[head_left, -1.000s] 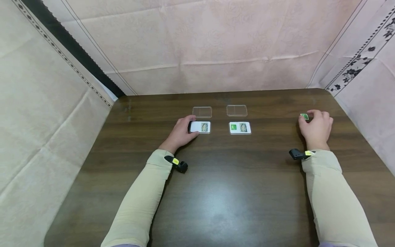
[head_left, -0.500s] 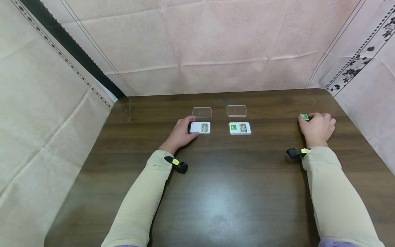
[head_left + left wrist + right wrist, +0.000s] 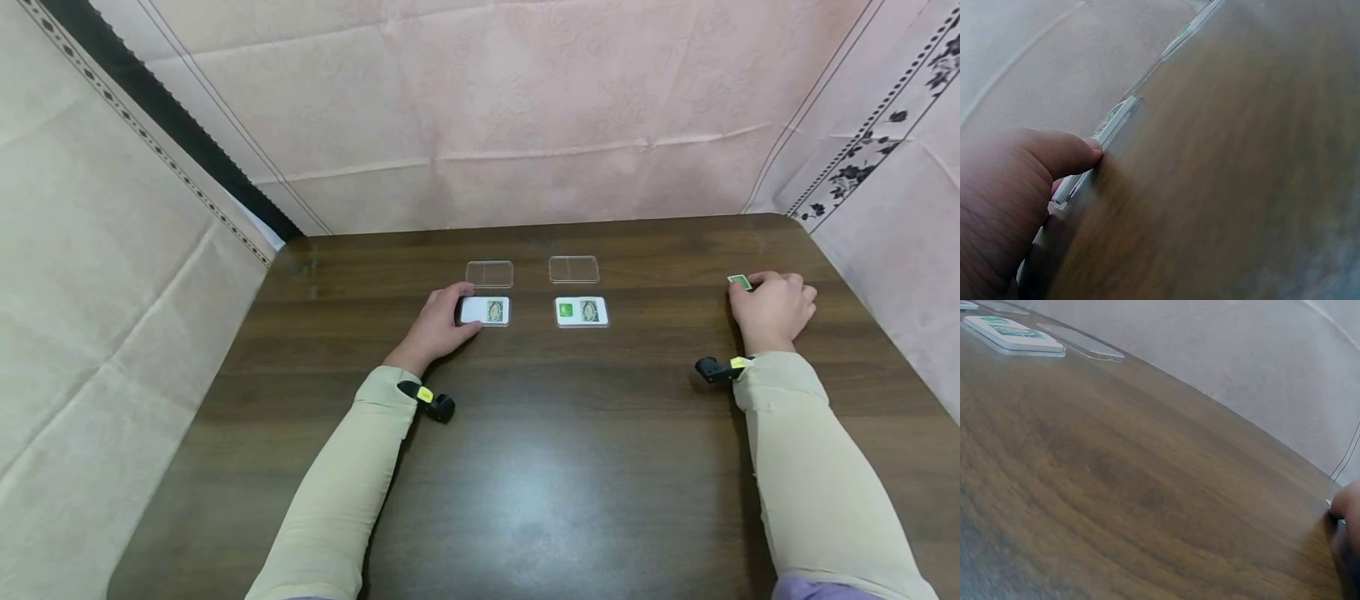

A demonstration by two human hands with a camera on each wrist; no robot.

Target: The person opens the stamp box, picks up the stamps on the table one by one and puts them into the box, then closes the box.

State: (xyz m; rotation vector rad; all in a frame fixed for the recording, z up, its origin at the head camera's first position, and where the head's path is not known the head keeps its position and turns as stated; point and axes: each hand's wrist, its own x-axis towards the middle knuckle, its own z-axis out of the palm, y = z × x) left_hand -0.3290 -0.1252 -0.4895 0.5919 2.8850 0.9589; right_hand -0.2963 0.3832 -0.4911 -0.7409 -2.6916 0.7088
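In the head view my left hand (image 3: 438, 323) grips the left end of a flat white case (image 3: 472, 310), thumb on its near edge and fingers on the far edge. A dark patterned square shows in that case's right half. The left wrist view has my thumb (image 3: 1075, 155) pressed to the side of the case, which lies on the table. Far to the right, my right hand (image 3: 772, 310) pinches a small green square piece with a white border (image 3: 738, 282) between thumb and fingers. Only a sliver of it shows in the right wrist view.
A second white case (image 3: 582, 321), with a green square and a patterned square, lies right of the first. Behind them are two clear plastic lids (image 3: 490, 273), (image 3: 573, 268). The brown wooden table (image 3: 525, 467) ends at a pale cloth wall (image 3: 525, 108).
My right hand and wrist have turned slightly, and the green piece has tilted a little with them. My left hand keeps its grip on the case.
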